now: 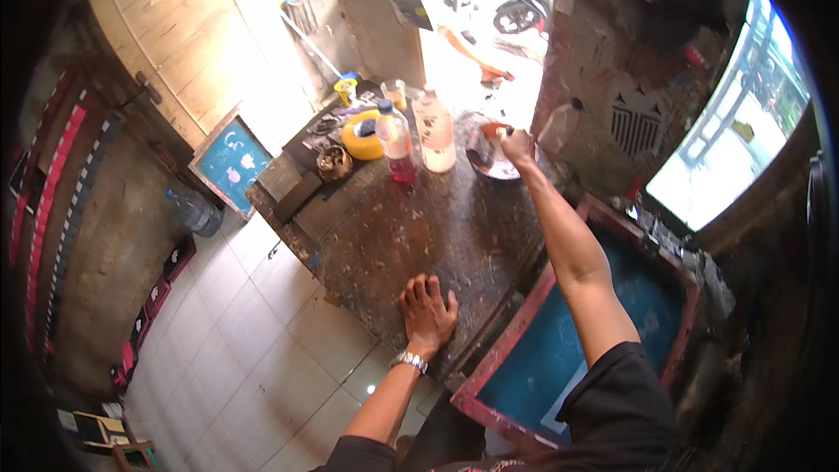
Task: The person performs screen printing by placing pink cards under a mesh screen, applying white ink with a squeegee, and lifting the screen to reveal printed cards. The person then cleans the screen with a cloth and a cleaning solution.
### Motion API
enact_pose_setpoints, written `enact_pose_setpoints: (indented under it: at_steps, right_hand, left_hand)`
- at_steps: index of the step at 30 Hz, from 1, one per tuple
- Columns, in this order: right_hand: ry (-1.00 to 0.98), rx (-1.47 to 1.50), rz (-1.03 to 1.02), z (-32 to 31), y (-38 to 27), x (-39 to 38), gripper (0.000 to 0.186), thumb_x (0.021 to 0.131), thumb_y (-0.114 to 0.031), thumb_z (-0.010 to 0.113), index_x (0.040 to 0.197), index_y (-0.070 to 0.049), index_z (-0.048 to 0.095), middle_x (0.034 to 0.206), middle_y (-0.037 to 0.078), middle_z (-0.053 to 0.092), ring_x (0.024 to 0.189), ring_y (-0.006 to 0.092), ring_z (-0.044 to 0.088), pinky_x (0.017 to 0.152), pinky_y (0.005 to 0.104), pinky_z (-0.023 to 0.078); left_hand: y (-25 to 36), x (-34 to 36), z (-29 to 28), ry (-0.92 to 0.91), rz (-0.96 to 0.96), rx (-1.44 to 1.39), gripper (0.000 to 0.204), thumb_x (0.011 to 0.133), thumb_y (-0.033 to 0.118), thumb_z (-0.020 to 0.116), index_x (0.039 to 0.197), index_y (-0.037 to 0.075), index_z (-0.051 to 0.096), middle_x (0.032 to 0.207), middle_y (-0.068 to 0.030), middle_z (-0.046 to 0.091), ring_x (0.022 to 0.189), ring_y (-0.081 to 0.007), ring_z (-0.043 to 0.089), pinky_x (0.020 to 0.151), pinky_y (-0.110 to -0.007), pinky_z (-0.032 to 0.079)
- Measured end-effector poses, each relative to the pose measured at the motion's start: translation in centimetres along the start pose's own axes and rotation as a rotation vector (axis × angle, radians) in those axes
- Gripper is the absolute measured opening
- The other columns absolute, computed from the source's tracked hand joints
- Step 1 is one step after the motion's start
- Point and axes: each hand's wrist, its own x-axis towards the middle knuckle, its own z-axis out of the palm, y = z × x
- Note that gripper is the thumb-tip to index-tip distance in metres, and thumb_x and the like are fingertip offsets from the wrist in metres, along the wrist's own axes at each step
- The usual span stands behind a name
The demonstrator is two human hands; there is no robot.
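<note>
- Left hand (428,310) palm-down on desk (367,227), fingers slightly spread, close to near edge.
- Right hand (519,147) at bowl (500,174), by desk's far-right edge; fingers curled, grip unclear.
- Open desk between left hand and bottles (435,140).

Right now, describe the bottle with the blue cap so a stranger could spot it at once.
Start at the dark, stained tabletop and look past the left hand toward the table's far side. There a clear bottle stands upright between a yellow roll on its left and a larger, pale-filled bottle on its right. Only this one has red liquid in its lower part.
</note>
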Motion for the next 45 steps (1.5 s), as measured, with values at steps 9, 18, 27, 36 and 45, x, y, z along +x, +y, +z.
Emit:
enact_pose_setpoints:
  at_steps: [9,18,27,36,45]
  right_hand:
    - [-0.437,0.879,0.213,-21.3,5.3,-18.8,0.028,0.099,-0.032,0.072,0.085,-0.008,0.066,0.072,0.001,0.062,0.053,0.012,0.056,0.047,0.0303,0.044]
    - [-0.687,0.307,0.363,-28.8,12.5,-37.2,0.061,0.093,-0.049,0.079,0.126,-0.002,0.059,0.095,0.009,0.068,0.077,0.0168,0.065,0.067,0.0326,0.054]
    - [-0.375,-0.213,-0.313,-28.2,18.1,-46.4,0.043,0.1,-0.019,0.063,0.139,-0.001,0.059,0.146,0.03,0.053,0.136,0.0426,0.053,0.11,0.0465,0.049]
    - [-0.302,-0.094,-0.439,-28.7,18.3,-46.0,0.035,0.09,0.0,0.058,0.123,-0.002,0.069,0.138,0.022,0.065,0.137,0.0391,0.058,0.118,0.0475,0.045]
    - [-0.228,-0.046,-0.483,-29.0,17.7,-44.7,0.026,0.09,0.005,0.055,0.11,-0.001,0.071,0.125,0.021,0.07,0.113,0.0386,0.066,0.102,0.0479,0.052]
  left_hand:
    - [-0.7,-0.2,1.1,-0.004,0.0,-0.131,0.053,0.094,0.041,0.069,0.126,0.002,0.054,0.132,-0.0213,0.054,0.132,-0.0412,0.048,0.112,-0.056,0.037]
    - [-2.0,-12.1,-6.2,-0.603,0.494,-0.364,0.113,0.073,0.053,0.091,0.164,0.011,0.038,0.175,-0.0183,0.02,0.16,-0.0411,0.018,0.127,-0.061,0.012]
    - [-0.6,-14.1,-9.4,-0.684,0.267,-0.865,0.093,0.081,0.041,0.09,0.158,0.009,0.048,0.153,-0.0149,0.056,0.148,-0.0319,0.043,0.126,-0.051,0.024]
    - [5.7,-19.1,-6.0,-0.068,-0.279,-1.161,0.068,0.106,0.055,0.058,0.136,-0.006,0.057,0.129,-0.017,0.063,0.122,-0.0265,0.058,0.109,-0.039,0.043]
    - [6.4,-19.5,-4.9,0.09,-0.233,-1.055,0.067,0.11,0.059,0.045,0.123,-0.005,0.058,0.108,-0.0157,0.065,0.101,-0.024,0.061,0.09,-0.039,0.048]
